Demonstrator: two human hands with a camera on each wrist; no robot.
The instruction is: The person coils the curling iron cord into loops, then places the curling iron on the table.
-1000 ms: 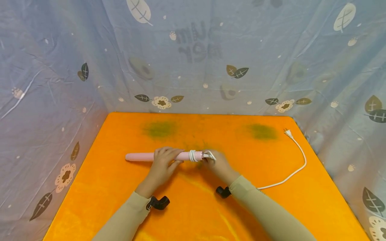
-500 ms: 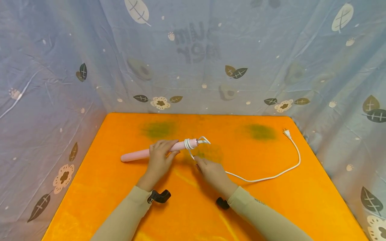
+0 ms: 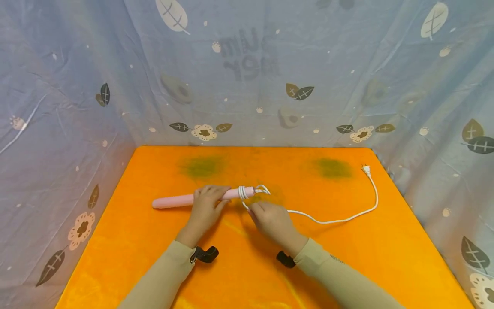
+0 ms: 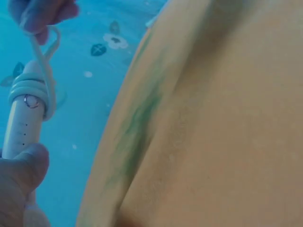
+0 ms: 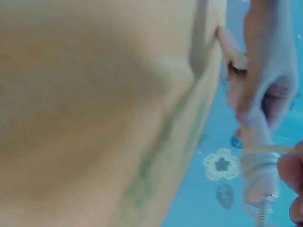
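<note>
A slim pink hair iron [image 3: 173, 201] lies crosswise in front of me, its far end pointing left. My left hand [image 3: 205, 206] grips it around the middle, with the thumb along the handle [image 4: 23, 123] in the left wrist view. White cord loops [image 3: 242, 192] circle the handle near its right end, where the cord leaves in a small bend. My right hand [image 3: 275, 221] pinches the cord just below those loops. A taut stretch of cord [image 5: 270, 148] runs from the coil to the right fingertips in the right wrist view.
Beyond my right hand the loose cord [image 3: 347, 219] curves across the orange-covered table [image 3: 328, 266] to a white two-pin plug [image 3: 366, 170] near the back right corner. Patterned grey-blue curtains [image 3: 239, 98] enclose the back and sides. Black camera mounts [image 3: 206, 254] sit at both wrists.
My right hand has moved from the iron's cord end down toward me, drawing the cord around the handle. The iron tilted up, then levelled somewhat. The loose cord has been pulled leftward.
</note>
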